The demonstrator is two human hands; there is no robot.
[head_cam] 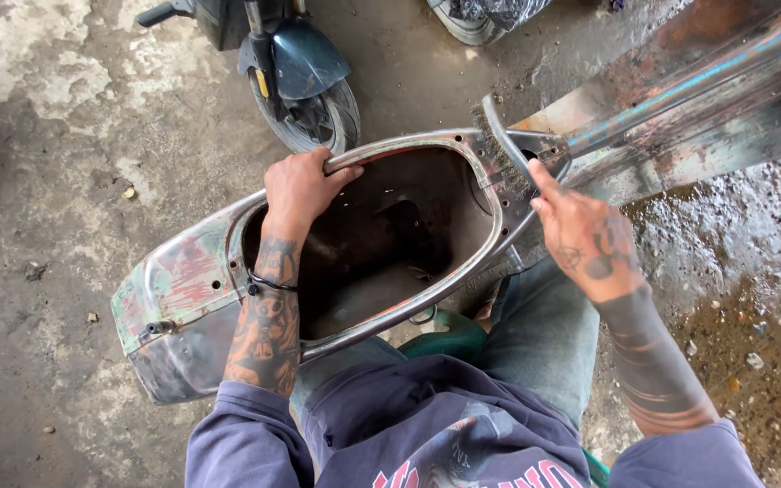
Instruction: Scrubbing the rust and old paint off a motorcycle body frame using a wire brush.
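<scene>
Stripped scooter body shell (183,298), bare metal with patches of old red and green paint, lies across the person's lap over the concrete floor (38,181). Left hand (298,188) has its grip wrapped tight over the far rim of the big open cavity. Further right, the right hand (585,237) grips a wire brush (503,149), bristles pressed on the rim where the shell narrows. A parked scooter's front wheel (314,113) sits just behind.
</scene>
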